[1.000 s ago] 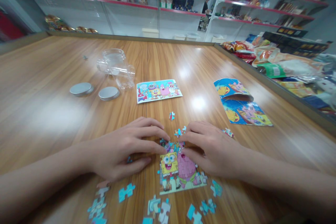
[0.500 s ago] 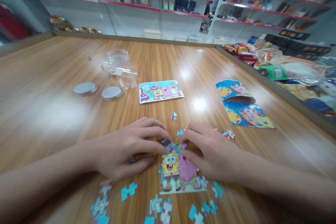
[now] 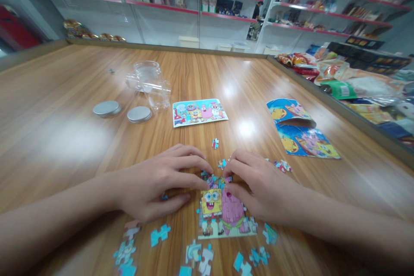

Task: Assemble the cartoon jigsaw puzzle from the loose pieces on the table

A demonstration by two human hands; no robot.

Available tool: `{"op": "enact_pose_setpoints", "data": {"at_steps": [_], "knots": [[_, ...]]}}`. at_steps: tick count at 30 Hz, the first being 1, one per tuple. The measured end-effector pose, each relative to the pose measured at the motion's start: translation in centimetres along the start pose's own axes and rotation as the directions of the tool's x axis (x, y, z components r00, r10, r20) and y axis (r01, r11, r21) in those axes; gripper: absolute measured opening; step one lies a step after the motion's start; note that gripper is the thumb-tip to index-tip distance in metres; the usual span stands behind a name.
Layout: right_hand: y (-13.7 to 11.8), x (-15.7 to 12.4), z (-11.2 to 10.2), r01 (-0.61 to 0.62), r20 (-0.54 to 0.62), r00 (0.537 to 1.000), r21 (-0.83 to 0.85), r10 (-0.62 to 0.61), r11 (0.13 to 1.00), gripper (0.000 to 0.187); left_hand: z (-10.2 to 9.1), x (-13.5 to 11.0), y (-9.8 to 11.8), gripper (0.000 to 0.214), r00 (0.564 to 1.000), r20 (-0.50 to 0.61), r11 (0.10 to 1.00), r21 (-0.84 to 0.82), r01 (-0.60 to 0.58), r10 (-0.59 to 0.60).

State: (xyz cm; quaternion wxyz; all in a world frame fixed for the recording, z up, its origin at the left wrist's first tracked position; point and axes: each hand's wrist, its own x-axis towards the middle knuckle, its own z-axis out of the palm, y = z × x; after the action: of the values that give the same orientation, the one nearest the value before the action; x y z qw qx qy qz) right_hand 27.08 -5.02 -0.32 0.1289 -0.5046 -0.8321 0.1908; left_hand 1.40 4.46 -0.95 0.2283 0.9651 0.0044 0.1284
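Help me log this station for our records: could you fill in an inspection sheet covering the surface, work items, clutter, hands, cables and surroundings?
Surface: wood-grain table, glossy, with bright reflections.
Work items: partly joined puzzle with ragged edges; loose pieces scattered around it; picture card beyond.
Clutter: clear plastic containers and silver discs far left; blue printed paper, partly curled, at right.
Hands: left hand and right hand both have fingertips at the puzzle's far part; whether either pinches a piece is unclear.
Cables: nothing seen.
Surroundings: stocked shelves behind; packaged goods at right; a person in the background.
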Motion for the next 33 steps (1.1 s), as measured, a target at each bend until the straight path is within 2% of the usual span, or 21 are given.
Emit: {"op": "enact_pose_setpoints", "data": {"at_steps": [12,24,33], "knots": [[0.22,0.01,0.06,-0.002,-0.029,1.0,-0.015,0.001,1.0,0.01,0.04,-0.01,-0.06,0.044,1.0,-0.015,1.0,-0.001,0.01,-0.01],[-0.29,0.2,-0.08,-0.038,0.001,0.999,-0.031,0.038,0.999,0.011,0.0,0.26,0.47,0.057,0.997,0.07,0.997,0.063,0.032,-0.036],[-0.17,0.13,0.47,0.003,-0.026,1.0,0.015,-0.002,1.0,0.012,-0.05,0.31,0.47,0.053,0.996,0.085,0.997,0.078,0.03,-0.037]]}}
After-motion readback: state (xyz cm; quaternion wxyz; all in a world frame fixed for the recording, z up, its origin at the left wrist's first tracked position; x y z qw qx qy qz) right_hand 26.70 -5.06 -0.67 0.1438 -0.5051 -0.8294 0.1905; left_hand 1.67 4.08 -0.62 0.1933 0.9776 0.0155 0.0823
